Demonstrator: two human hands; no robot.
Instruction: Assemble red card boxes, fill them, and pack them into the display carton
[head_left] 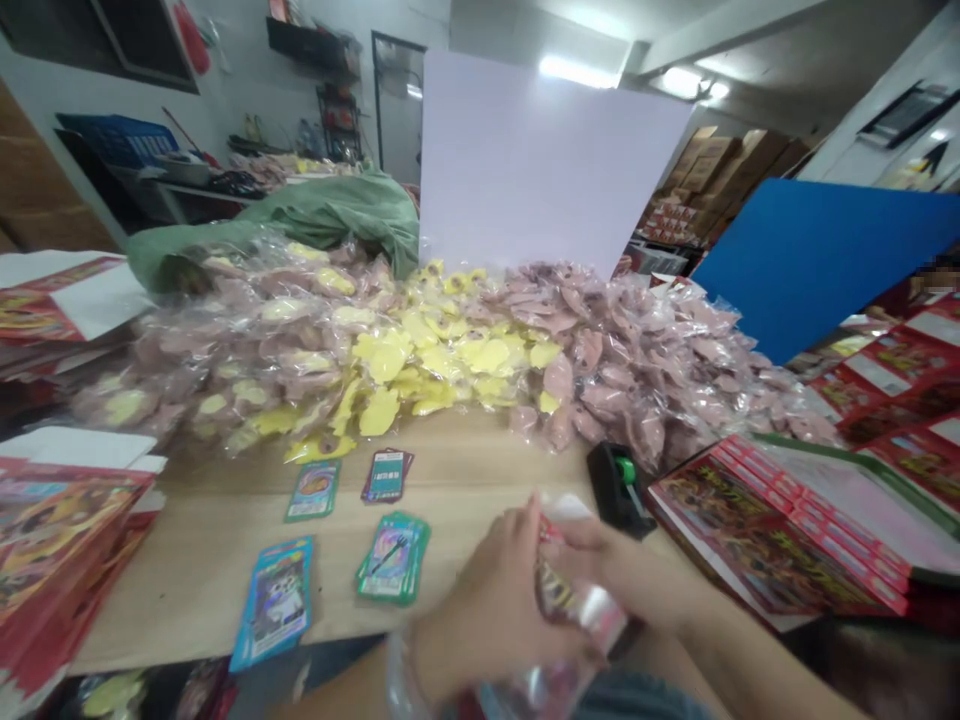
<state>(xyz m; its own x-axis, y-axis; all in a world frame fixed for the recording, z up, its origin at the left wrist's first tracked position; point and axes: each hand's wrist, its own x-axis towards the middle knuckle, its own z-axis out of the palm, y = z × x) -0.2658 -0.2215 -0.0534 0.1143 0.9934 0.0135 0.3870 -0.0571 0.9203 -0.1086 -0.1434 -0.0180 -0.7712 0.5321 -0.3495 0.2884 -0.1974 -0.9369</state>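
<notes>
well, the thin clear plastic sleeve (581,610) around a printed red packet sits at lower centre, pinched by the curled left hand (484,620) and right hand (607,555). it looks light and slippery (best held by its edges). just beside, a black tape dispenser (619,488) stands on the wooden table (187,560), with card stacks (394,557) to the left.
</notes>
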